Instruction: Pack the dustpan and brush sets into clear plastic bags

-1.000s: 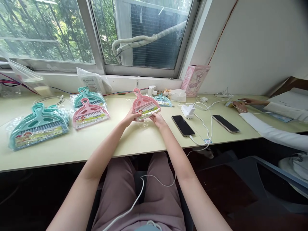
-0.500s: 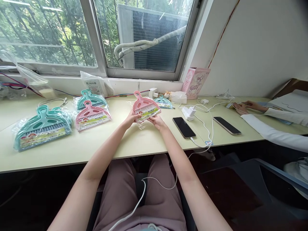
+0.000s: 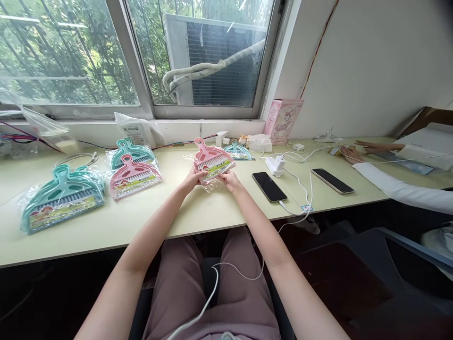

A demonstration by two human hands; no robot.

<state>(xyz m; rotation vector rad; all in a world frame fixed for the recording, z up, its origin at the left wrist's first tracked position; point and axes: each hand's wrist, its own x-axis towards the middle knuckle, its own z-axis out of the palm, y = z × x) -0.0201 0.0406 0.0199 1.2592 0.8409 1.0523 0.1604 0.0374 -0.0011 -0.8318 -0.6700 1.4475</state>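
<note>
A pink dustpan-and-brush set [image 3: 209,155] in clear wrapping is held tilted above the desk, in front of me. My left hand [image 3: 193,178] grips its lower left corner, and my right hand [image 3: 230,180] grips the lower right edge; both thumbs lie on the front. To the left on the desk lie a wrapped pink dustpan set [image 3: 132,171], a green one [image 3: 129,150] behind it and green sets [image 3: 63,186] further left. Behind my right hand sits a smaller blue-green set [image 3: 238,150].
A phone [image 3: 269,186] with a white cable and a second phone [image 3: 332,180] lie to the right, near a white plug adapter [image 3: 276,164]. A pink box [image 3: 283,120] stands by the wall. At far right, a co-worker's hands [image 3: 350,155] rest over the desk [image 3: 198,215].
The camera view has shifted slightly. My hands keep the pink dustpan set in nearly the same place. The co-worker's hands have moved apart.
</note>
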